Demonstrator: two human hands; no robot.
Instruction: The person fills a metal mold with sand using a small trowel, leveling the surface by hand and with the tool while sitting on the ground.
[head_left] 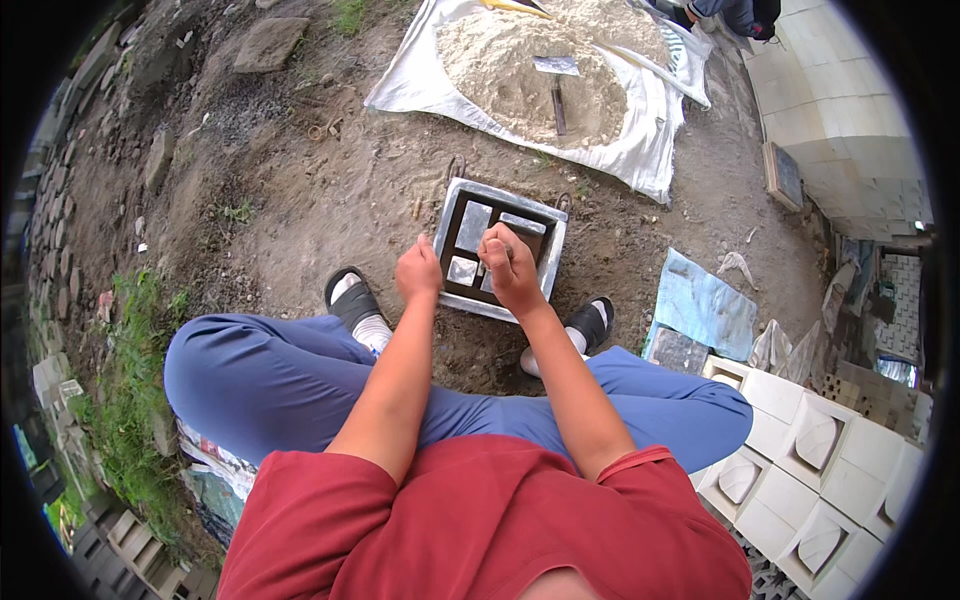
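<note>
A square grey metal mould (553,262) lies on the ground between my feet. Inside its frame are several flat metal blocks (473,227) with dark gaps between them. My left hand (418,271) is closed in a fist just beside the mould's left edge; whatever it may hold is hidden. Over the right part of the mould, my right hand (511,268) is also closed, with its fingers curled. A small dark spot shows at its grip, too little to name. Wire loops (456,168) stick out at the mould's far side.
Beyond the mould, a trowel (558,95) rests on a heap of pale sandy powder (490,70) on a white sack (640,165). A blue sheet (705,305) and white moulded blocks (790,430) are at the right. Another person (735,15) is partly visible at the far right.
</note>
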